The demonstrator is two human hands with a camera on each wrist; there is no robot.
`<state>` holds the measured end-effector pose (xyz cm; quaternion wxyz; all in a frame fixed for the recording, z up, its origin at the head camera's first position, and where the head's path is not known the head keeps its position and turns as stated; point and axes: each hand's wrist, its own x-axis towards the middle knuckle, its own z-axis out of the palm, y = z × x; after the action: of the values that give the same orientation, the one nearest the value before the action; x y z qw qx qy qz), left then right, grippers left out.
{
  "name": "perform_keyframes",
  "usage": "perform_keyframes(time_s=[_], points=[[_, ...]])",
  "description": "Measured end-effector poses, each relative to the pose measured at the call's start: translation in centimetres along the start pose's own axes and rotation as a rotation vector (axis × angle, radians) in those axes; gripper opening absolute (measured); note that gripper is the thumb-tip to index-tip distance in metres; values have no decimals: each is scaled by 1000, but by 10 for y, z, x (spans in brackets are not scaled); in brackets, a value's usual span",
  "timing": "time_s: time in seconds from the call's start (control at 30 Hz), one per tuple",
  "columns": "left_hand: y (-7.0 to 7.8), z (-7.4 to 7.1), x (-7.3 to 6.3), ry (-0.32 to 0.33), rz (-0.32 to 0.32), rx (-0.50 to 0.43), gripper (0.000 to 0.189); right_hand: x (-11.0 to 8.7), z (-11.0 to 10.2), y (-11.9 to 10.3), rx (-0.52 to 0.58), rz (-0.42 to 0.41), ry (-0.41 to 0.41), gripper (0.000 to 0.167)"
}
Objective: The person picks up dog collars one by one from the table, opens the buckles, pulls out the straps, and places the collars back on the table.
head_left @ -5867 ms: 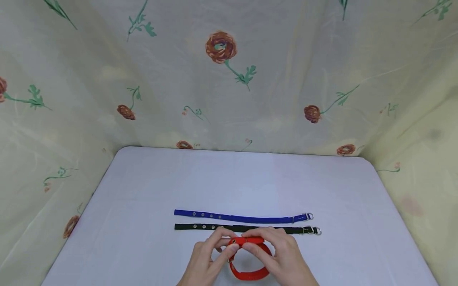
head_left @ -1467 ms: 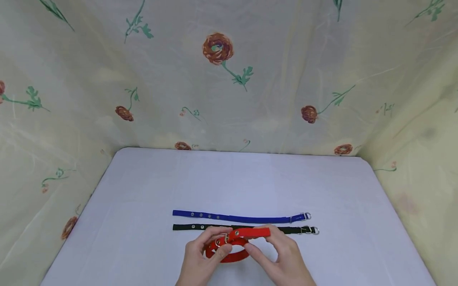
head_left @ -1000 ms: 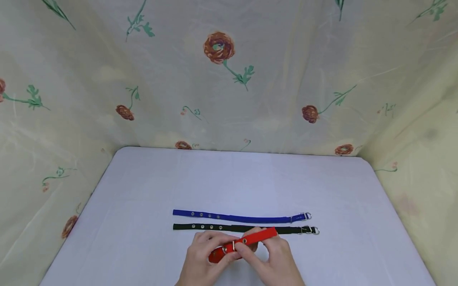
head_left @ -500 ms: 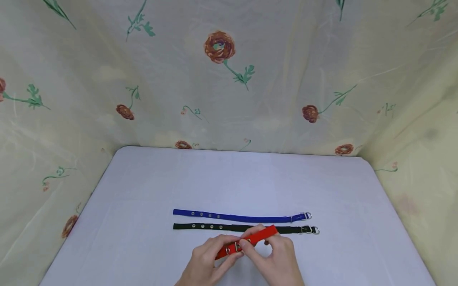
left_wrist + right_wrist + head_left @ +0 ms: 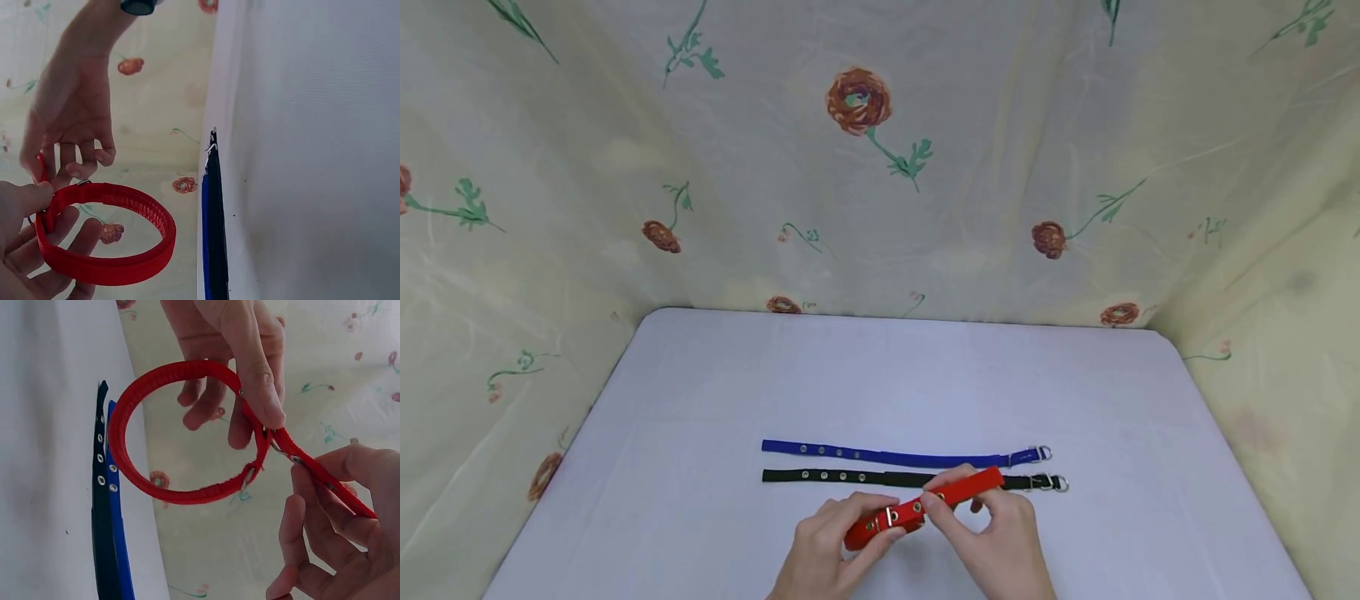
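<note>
A red collar (image 5: 973, 485) with metal eyelets is held up above the table, bent into a loop, its tail running through the metal buckle (image 5: 890, 516). My left hand (image 5: 835, 542) pinches it at the buckle between thumb and fingers. Farther along, the right hand (image 5: 996, 537) pinches the tail past the buckle, and the strap's end sticks out to the upper right. In the left wrist view the round loop of the red collar (image 5: 109, 270) hangs below the fingers. The right wrist view shows the right thumb and forefinger on the eyeleted tail (image 5: 312, 467).
Behind the hands a black collar (image 5: 786, 476) lies straight across the white table (image 5: 880, 383), partly hidden by the right hand. Just beyond it lies a blue collar (image 5: 925, 459), parallel. Both have their buckles to the right. Floral cloth (image 5: 955, 225) hangs around the table.
Earlier both hands held the red collar's loop closer in. The tail has since come through the buckle; over the last second the right hand moved right with it, showing more eyelets past the buckle.
</note>
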<state>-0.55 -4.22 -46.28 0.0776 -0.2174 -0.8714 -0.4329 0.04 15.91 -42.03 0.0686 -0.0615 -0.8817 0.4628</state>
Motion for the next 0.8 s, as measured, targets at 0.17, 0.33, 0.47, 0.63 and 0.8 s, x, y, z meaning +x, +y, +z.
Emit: perform_keyframes(time_s=[0.17,0.33,0.47,0.63,0.8], points=[[0,2,1,6,4,5,28,1,0,-1,-10,1,3,7],[1,1,2,9,-11,-7,29,2,-1,-2,0,26,-23,7],[0,0,4,12,-70,-79,28,3,-2,-1,10,48,-57,13],[-3,-3,11,-70,-320,-324,29,3,0,3,9,-4,-153,20],[-8,-6,16,-180,-541,-544,40,4,6,8,18,-27,-250,21]])
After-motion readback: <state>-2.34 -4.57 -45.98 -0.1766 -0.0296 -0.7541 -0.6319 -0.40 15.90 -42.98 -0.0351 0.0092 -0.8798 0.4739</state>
